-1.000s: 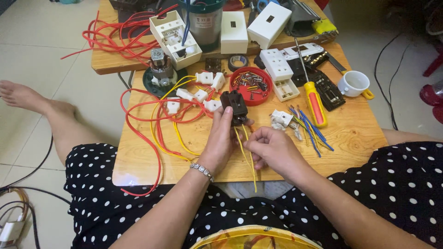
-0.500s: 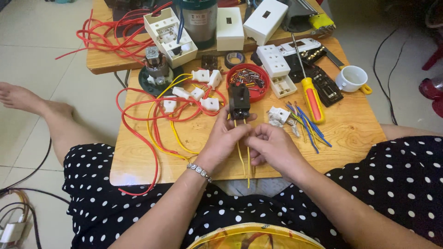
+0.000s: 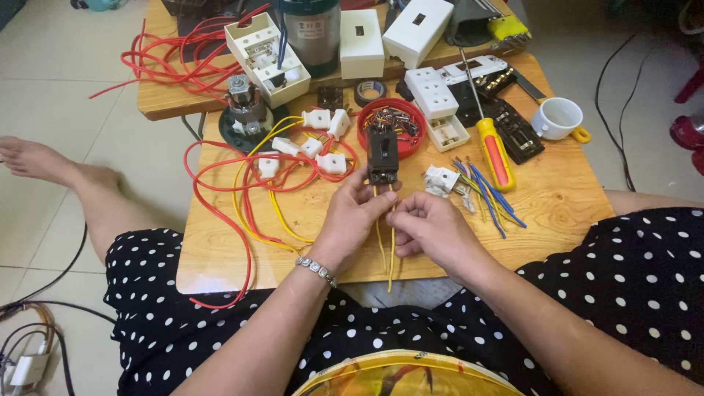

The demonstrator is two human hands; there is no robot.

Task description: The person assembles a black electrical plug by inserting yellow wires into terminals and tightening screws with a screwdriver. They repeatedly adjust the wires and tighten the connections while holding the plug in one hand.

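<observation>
Two yellow wires: yellow wires (image 3: 391, 246) hang from the near end of a small black switch block (image 3: 383, 155) and run down between both hands, off the near edge of the counter (image 3: 572, 213).
Switch block: held upright over the middle of the counter, just near of the red bowl (image 3: 392, 128).
Left hand: left hand (image 3: 350, 220) has its fingers (image 3: 364, 187) closed about the block's lower end and the top of the wires; a beaded bracelet (image 3: 317, 270) sits on the wrist.
Right hand: right hand (image 3: 433, 227) is curled, its fingers (image 3: 408, 216) pinching the wires just below the block, though which strand it holds is hard to tell.
Right of the hands: a white connector (image 3: 441, 178), a loose bunch of blue and yellow wire offcuts (image 3: 488, 194), a yellow-and-red screwdriver (image 3: 495, 152), and a white cup (image 3: 557, 117) further off.
Left of the hands: red and yellow wire loops (image 3: 242, 198) joining small white terminal pieces (image 3: 331, 162).
Far side: white socket boxes (image 3: 268, 51) and a roll of black tape (image 3: 369, 92).
</observation>
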